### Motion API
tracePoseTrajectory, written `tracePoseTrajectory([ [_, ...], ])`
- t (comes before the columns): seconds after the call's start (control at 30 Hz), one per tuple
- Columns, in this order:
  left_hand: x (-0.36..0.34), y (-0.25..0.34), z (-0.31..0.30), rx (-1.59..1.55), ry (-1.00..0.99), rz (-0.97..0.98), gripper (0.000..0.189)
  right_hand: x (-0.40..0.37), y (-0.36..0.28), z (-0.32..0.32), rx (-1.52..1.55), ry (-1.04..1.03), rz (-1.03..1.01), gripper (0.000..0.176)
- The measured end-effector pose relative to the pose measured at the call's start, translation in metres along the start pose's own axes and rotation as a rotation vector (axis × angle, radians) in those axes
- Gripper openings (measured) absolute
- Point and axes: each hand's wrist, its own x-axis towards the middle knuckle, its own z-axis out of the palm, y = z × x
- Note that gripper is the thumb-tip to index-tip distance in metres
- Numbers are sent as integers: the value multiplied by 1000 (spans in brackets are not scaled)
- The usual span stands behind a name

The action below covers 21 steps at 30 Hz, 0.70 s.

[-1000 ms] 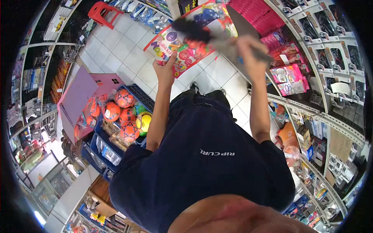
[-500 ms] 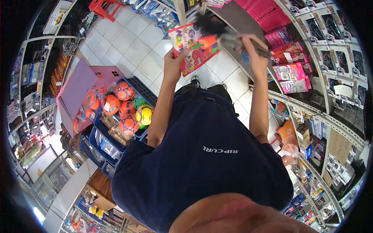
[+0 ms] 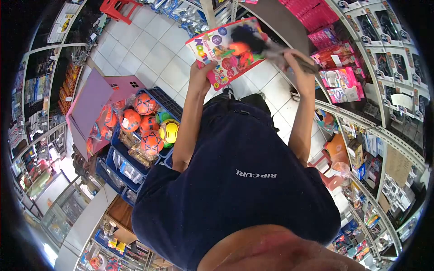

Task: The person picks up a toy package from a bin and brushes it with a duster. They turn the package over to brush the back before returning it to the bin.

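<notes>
A colourful red and white toy package (image 3: 219,47) is gripped along its lower left edge by my left hand (image 3: 201,77), thumb on the front. My right hand (image 3: 299,67) is wrapped round the handle of a brush (image 3: 248,39) with dark bristles. The bristles lie over the front of the package, near its upper right part, and the handle end is blurred by motion. Both hands are held out above the tiled floor.
Blue baskets (image 3: 118,156) with orange balls (image 3: 145,104) and a yellow ball (image 3: 169,132) stand at the left, beside a purple toy house (image 3: 90,101). Shelves with pink packages (image 3: 339,81) line the right. A red stool (image 3: 121,10) is at the top left.
The package has turned and shows more of its front. The brush has come down onto it from the upper edge, and my right hand has shifted slightly down and to the right.
</notes>
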Motion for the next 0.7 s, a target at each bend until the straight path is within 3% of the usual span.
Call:
tracePoseTrajectory([
  [0.07, -3, 3, -3, -24, -8, -36, 26, -11, -12, -4, 210, -241, 54, 14],
  [0.1, -3, 7, 1, -51, 32, -9, 26, -14, -14, -6, 210, -234, 56, 14],
  [0.2, -3, 11, 2, -69, 87, 62, 25, -22, -17, -8, -231, 135, -124, 17],
  [0.27, 2, 6, -3, 56, 115, 185, 24, -31, -37, -12, -167, -249, -44, 13],
  [0.37, 7, 9, 4, 64, 112, 238, 25, -37, -33, 1, -25, -103, -52, 13],
  [0.43, 6, 11, 10, 64, 148, 285, 24, -32, -30, 6, -183, 231, -49, 16],
  [0.47, 8, 11, 11, 58, 154, 290, 24, -31, -31, 7, -186, 223, -54, 16],
  [0.53, 12, 11, 11, 45, 174, 222, 20, -37, -32, 11, -21, -294, -11, 17],
  [0.57, 19, 5, 6, 187, 172, 299, 20, -39, -30, 21, 30, -199, -45, 18],
  [0.6, 15, 5, 18, 132, 118, 383, 21, -35, -26, 26, 30, -198, -51, 18],
  [0.67, 10, 12, 34, 150, 106, 331, 21, -28, -19, 34, 74, 65, -3, 18],
  [0.7, 15, 9, 29, 168, 106, 296, 19, -24, -23, 32, 61, -75, -38, 17],
])
